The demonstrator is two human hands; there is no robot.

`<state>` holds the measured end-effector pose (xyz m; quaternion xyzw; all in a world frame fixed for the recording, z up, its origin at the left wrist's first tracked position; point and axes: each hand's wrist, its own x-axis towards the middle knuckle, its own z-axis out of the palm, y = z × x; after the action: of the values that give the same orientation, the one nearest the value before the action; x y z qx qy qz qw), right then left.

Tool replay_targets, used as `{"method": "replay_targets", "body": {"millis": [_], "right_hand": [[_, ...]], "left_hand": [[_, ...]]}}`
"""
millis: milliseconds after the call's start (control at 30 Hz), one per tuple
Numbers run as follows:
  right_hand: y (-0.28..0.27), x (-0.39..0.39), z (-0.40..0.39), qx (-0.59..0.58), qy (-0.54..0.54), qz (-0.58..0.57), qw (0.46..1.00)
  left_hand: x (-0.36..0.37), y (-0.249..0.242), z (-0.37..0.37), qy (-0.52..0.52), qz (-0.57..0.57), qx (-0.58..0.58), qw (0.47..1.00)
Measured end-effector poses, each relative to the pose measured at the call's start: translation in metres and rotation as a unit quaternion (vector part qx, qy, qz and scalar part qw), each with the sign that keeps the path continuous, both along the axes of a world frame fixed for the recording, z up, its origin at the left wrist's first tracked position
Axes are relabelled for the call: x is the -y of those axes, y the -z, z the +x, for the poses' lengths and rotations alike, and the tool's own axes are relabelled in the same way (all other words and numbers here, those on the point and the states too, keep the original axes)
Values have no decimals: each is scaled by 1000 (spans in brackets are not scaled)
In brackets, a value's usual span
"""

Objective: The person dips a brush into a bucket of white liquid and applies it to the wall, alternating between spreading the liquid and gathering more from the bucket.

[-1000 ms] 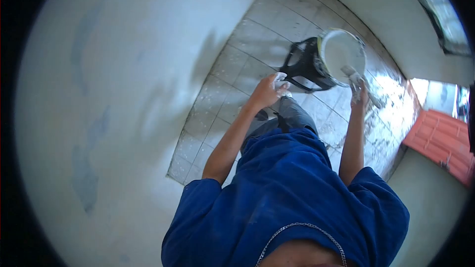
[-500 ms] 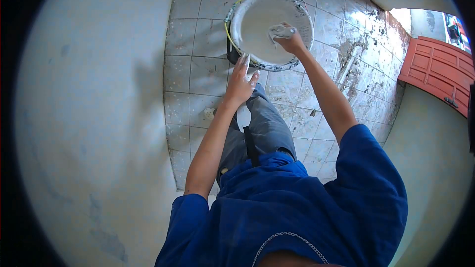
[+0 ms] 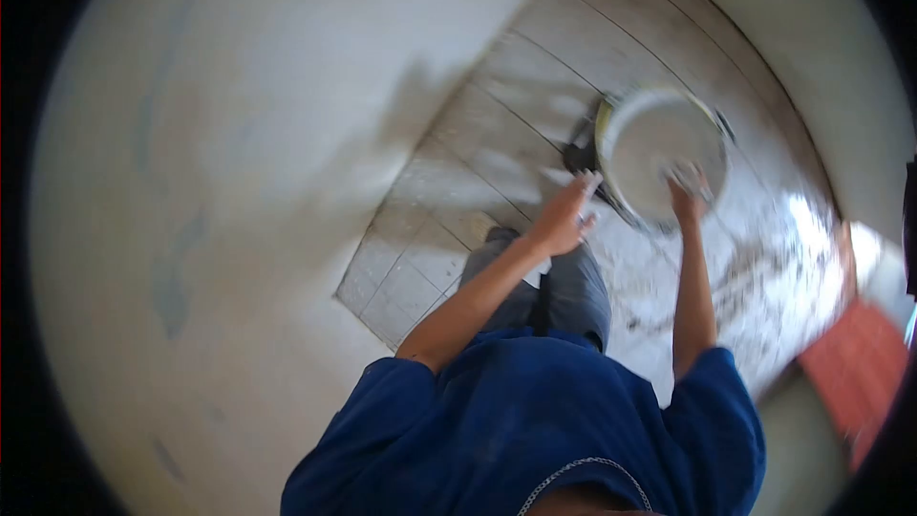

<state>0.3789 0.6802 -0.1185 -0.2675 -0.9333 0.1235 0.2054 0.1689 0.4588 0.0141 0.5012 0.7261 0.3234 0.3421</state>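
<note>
A round bucket (image 3: 669,148) of pale, wet-looking material stands on the tiled floor. My right hand (image 3: 687,193) is over the material inside the bucket, closed on something whitish, smeared by motion; I cannot make out what it is. Just outside the near left rim is my left hand (image 3: 565,220), its fingers apart and coated with white residue. Nothing is held in it. Whether its fingertips touch the rim is unclear.
A pale wall (image 3: 239,182) with bluish patches rises on the left. The tiled floor (image 3: 535,67) carries dirt and splatter on the right. A red panelled door (image 3: 855,373) is at the right edge. A dark object (image 3: 580,148) sits beside the bucket.
The view has turned and shifted, so the bucket appears lower and further right. My right hand stays inside the bucket; my left hand is still beside it with fingers apart.
</note>
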Motion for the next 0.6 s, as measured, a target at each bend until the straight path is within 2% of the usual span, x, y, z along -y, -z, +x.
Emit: {"method": "replay_targets", "body": {"millis": [33, 67, 100, 133, 200, 300, 433, 500, 600], "right_hand": [[8, 1, 12, -13, 20, -7, 1000], [-2, 4, 12, -84, 114, -284, 948], [-11, 5, 13, -210, 248, -489, 809], [-38, 11, 4, -335, 296, -590, 673], [-38, 8, 10, -409, 318, -650, 556], [-82, 21, -40, -472, 276, -663, 512], [-137, 57, -149, -476, 200, -655, 552], [-148, 79, -219, -482, 135, -669, 550], [-196, 132, -327, -472, 56, -683, 555]], "left_hand": [[7, -10, -11, 2, 15, -4, 1000], [16, -24, -22, -15, -11, 18, 1000], [24, -36, -34, -28, -33, 46, 998], [34, -45, -45, -52, -22, 32, 998], [59, -61, -73, -94, 16, 18, 995], [102, -94, -118, -177, 49, -3, 983], [169, -127, -181, -291, 71, 57, 952], [199, -148, -213, -326, 92, 119, 933], [226, -194, -258, -354, 71, 27, 932]]}}
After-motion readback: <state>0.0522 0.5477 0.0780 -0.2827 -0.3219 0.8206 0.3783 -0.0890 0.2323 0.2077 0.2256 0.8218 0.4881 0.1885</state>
